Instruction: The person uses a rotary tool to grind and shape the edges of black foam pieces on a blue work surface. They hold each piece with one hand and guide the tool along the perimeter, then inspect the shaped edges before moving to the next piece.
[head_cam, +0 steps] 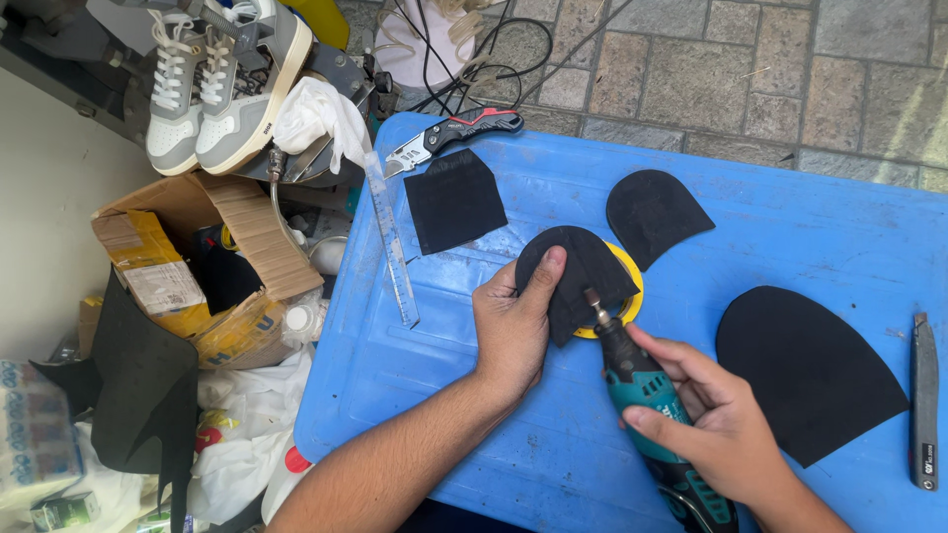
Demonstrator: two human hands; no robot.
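Note:
My left hand (513, 326) presses a black rubber heel piece (583, 266) down onto a yellow tape roll (632, 286) on the blue plastic lid (553, 197). My right hand (721, 424) grips a teal rotary tool (642, 390), its bit touching the near edge of the rubber piece. Another black heel-shaped piece (654, 212) lies just beyond. A large black sole piece (805, 370) lies to the right. A black square sheet (454, 200) sits to the left.
A folding utility knife (449, 135) and a clear ruler (392, 237) lie on the lid's left part, a slim cutter (924, 400) at its right edge. Grey-white sneakers (222, 84), a cardboard box (197, 262), bags and cables clutter the floor at left.

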